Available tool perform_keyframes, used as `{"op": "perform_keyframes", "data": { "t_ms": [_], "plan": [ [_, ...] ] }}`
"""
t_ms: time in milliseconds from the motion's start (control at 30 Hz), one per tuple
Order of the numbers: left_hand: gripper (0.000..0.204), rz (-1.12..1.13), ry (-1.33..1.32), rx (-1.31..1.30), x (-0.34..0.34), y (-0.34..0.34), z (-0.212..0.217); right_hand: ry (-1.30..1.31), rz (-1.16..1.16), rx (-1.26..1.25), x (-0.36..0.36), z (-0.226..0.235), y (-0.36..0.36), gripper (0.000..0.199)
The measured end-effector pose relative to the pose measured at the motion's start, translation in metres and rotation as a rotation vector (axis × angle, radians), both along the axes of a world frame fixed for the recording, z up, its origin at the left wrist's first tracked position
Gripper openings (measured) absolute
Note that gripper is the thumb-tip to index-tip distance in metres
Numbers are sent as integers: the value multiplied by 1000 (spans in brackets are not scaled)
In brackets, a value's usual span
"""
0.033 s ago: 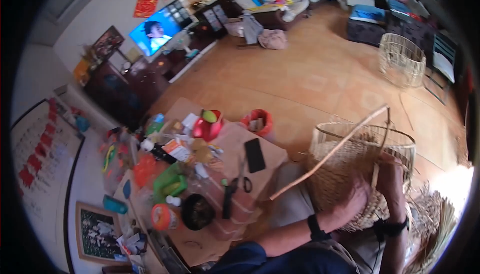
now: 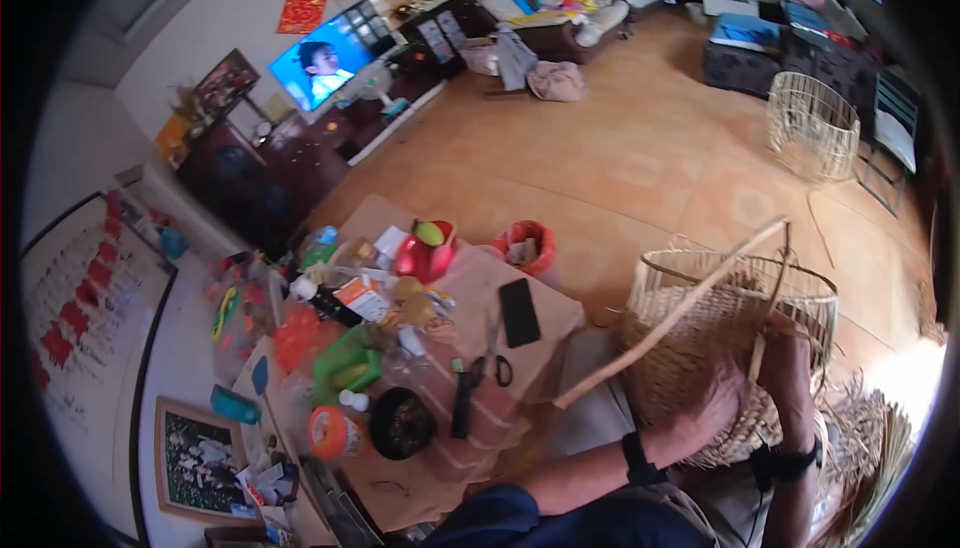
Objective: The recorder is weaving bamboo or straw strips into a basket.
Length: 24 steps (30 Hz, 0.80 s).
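Head view: a half-woven basket point(image 2: 700, 348) of pale straw sits in the person's lap at the lower right, off the surface's right edge, its open rim tilted up toward the room. Upright stakes stand bare above the woven part. One long split cane point(image 2: 670, 316) runs diagonally across the basket's front, from near the surface's right edge up past the basket's far rim.

Left hand point(image 2: 712, 400) — pressed against the woven wall low on the basket's near side, fingers curled onto the weave; whether it pinches a strand cannot be told. Right hand point(image 2: 792, 348) — closed around the basket's rim stakes on the right side, gripping them. Each wrist carries a dark band. Loose straw point(image 2: 870, 448) lies on the floor just right of the basket.

Surface point(image 2: 545, 323), covered in brown card, stands left of the basket. A black phone point(image 2: 519, 312) lies near its right edge; scissors point(image 2: 497, 368) lie just below it toward the near edge. A black bowl point(image 2: 402, 422) rests near the near edge, with an orange-lidded jar point(image 2: 333, 432) just beside it. A red bag point(image 2: 424, 251) stands at the far edge, an orange bucket point(image 2: 524, 244) just off the far right corner.

Second empty cane frame basket point(image 2: 812, 126) stands on the floor, well apart.
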<state>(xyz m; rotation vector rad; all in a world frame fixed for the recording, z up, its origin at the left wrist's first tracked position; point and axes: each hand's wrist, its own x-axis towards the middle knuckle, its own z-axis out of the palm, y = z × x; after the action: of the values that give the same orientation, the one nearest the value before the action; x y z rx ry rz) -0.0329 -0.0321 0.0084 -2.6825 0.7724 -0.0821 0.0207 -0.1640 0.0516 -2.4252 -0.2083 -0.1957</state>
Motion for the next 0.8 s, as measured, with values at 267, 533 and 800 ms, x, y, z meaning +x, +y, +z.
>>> {"op": "perform_keyframes", "data": {
  "t_ms": [267,533,800],
  "plan": [
    [41,-32,-127,-523,14,22,-18,263,117,331,14,6,-10,10],
    [62,26,173,-830,16,25,-33,-251,-19,-253,15,-23,26,10],
    [83,-179,-1,-1057,8,48,-25,11,62,338,-12,-13,15,37]
  ]
}}
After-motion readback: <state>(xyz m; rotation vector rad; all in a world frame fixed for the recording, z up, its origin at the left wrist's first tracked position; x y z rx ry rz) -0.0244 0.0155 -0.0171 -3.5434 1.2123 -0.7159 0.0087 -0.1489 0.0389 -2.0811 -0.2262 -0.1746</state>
